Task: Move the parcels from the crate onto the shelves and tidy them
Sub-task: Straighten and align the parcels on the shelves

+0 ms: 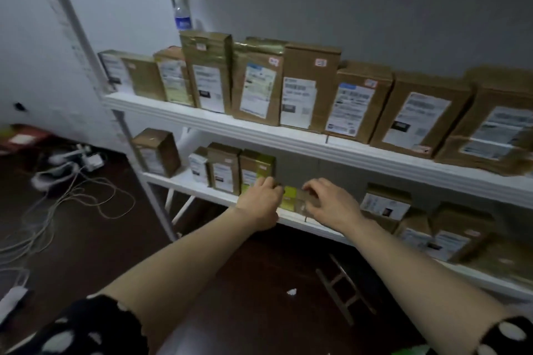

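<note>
Brown-and-yellow small parcel point(290, 198) sits at the front edge of the lower shelf point(187, 184), held at both ends: left hand point(261, 200) curled round its left edge, right hand point(331, 204) pinching its right end, though blur hides the fingertips. Crate not in view. Judgement: step is seating and squaring. Stand it upright, label outward, slide it back and left along the lower shelf until it touches the yellow-sided parcel point(256, 166); let go only once stable. Above the lower shelf, the upper row point(310, 86) stands labels-forward: match that.
</note>
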Tool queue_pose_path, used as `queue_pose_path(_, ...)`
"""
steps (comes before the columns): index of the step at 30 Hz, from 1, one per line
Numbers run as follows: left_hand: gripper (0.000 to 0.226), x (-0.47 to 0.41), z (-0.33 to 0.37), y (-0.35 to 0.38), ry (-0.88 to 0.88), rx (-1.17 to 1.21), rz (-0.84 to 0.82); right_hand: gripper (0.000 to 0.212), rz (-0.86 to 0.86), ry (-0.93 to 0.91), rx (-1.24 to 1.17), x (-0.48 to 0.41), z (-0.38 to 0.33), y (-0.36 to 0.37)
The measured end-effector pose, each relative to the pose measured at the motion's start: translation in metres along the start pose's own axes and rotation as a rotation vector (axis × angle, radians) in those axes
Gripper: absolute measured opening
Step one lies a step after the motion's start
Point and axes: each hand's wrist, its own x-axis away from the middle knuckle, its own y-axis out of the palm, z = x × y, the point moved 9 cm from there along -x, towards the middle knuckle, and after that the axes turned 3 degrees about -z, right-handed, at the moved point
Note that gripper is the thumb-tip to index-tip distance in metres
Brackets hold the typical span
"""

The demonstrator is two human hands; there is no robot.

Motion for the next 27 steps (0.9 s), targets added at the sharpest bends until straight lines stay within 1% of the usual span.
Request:
queue_pose_path(6,0.056,0.008,-0.107,0.035,-0.270,0.166,-0.077,0.039,-0.125,-0.079,-0.043,-0.065,-0.046,0.041)
queue_pose_path(11,0.053,0.012,-0.182,0.050,-0.438,0.194,-0.087,0.042,-0.178,-0.137,-0.047,-0.122,-0.079,0.070)
queue_pose_path(14,0.050,0.012,-0.219,0.066,-0.503,0.202,-0.117,0.044,-0.214,-0.156,-0.029,-0.151,-0.097,0.089)
queue_pose_path(19,0.044,-0.003,-0.271,0.090,-0.504,0.191,-0.182,0.049,-0.237,-0.110,0.006,-0.199,-0.119,0.113)
queue_pose_path(24,0.047,-0.032,-0.337,0.106,-0.433,0.183,-0.144,0.048,-0.192,-0.061,0.016,-0.251,-0.154,0.138)
queue_pose_path(27,0.048,-0.044,-0.391,0.110,-0.418,0.145,-0.070,0.046,-0.144,-0.063,0.035,-0.289,-0.183,0.156)
